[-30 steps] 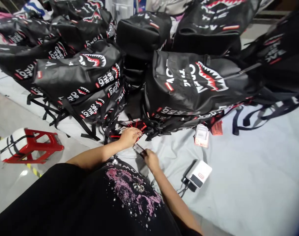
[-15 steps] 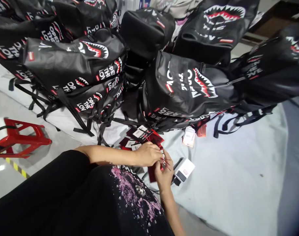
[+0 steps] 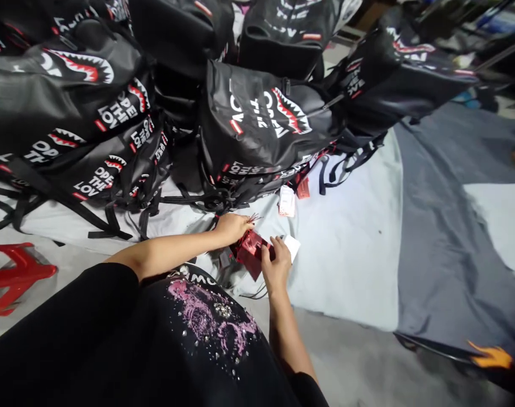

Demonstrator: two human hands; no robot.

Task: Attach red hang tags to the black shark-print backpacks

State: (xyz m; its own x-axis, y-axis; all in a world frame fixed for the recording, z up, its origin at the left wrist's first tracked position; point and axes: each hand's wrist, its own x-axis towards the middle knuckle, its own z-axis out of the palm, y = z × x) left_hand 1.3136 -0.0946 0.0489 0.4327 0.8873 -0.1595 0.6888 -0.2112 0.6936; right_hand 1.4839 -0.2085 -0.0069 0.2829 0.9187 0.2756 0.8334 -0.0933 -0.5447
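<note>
Nearest the camera is the person's black top with a pink sequinned print, both bare forearms reaching out from it over the pale grey sheet spread on the floor. The right hand has its fingers closed on a shiny red tag, gripping it by its right edge, with a small white box showing just beyond the knuckles. The left hand sits just left and slightly farther, fingers curled down onto a tuft of thin red strings at the tag's far corner; whether it pinches them I cannot tell. At the far left, a red stool lies on the bare floor. Farther off, a white tag hangs beside a red one below the black shark-mouth backpack, whose straps trail onto the sheet. More such backpacks are piled to the left and behind. To the right lies a darker grey cloth.
</note>
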